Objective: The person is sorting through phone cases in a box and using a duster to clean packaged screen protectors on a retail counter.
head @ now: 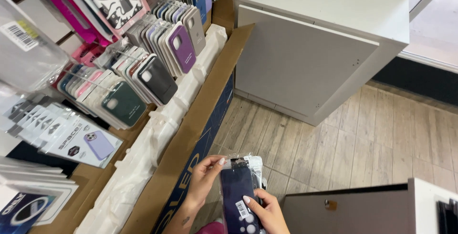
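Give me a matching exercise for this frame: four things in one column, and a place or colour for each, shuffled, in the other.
Things:
1. Packaged phone case
2. Purple case
3. Cardboard box
4. Grey cabinet

Descriptions:
A. On the wooden floor, top right
B. Front of a hanging row on the rack
C. Dark, held between left hand and right hand
D. Brown, long, beneath the rack with white foam inside

Pairs: 1-C, 2-B, 3-D, 4-A
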